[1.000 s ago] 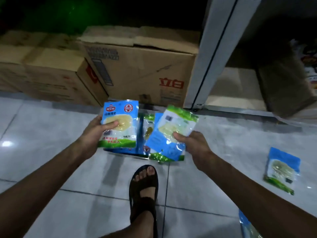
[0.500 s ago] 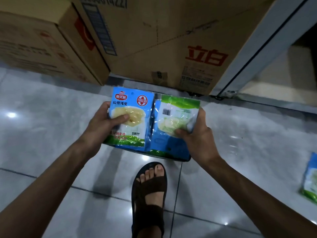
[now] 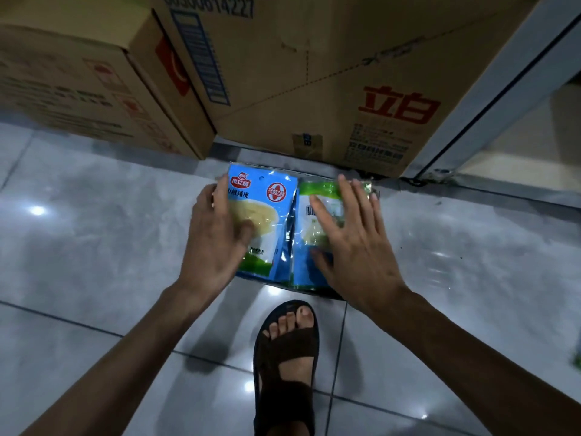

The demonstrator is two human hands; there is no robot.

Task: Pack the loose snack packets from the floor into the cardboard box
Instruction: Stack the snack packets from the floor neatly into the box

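Observation:
Two snack packets lie side by side on the grey tiled floor, just in front of a large cardboard box [image 3: 314, 89] with red characters. The left packet [image 3: 267, 196] is blue and white with a red round mark. The right packet [image 3: 309, 269] is blue with a green top. My left hand [image 3: 213, 243] rests on the left packet, thumb across its front. With fingers spread and straight, my right hand [image 3: 352, 247] lies flat on the right packet. A dark edge shows beneath the two packets; I cannot tell what it is.
A second cardboard box [image 3: 78, 83] stands at the left, touching the large one. A white door frame [image 3: 503, 96] slants up at the right. My sandalled foot [image 3: 286, 357] stands just behind the packets. The corner of another packet [image 3: 577, 360] shows at the right edge.
Both hands brought their packets down and forward, side by side, to floor level before the box. The grips have loosened, and the right hand now lies flat on its packet.

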